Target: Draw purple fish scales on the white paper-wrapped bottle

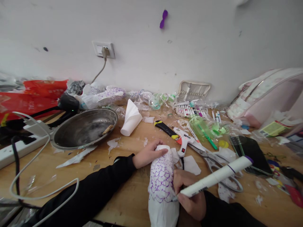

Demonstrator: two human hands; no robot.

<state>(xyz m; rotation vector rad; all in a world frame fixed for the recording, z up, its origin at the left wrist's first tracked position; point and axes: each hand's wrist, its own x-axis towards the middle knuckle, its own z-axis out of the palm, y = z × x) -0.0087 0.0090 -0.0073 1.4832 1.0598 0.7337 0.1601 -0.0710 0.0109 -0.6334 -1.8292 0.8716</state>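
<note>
A white paper-covered form (162, 179), long and rounded, lies at the table's near edge. Purple scale-like arcs cover its upper part, while its lower end is plain white. My left hand (151, 154) grips the far end, thumb on top and fingers partly hidden behind it. In my right hand (190, 195) is a white marker (217, 176) with a purple back end. Its tip is at the right side of the form, by the lowest arcs; my fingers partly hide it. Beyond the form lie a white hot glue gun (184, 142) and scissors (210, 160).
A metal bowl (82, 129) holding a small brown piece stands left, near a power strip (23, 149) and loose cables. A utility knife (165, 129), rolled paper (131, 118), several markers (187, 110), a green plastic bottle (201, 127) and a phone (251, 154) lie farther back. A backpack (267, 94) leans right.
</note>
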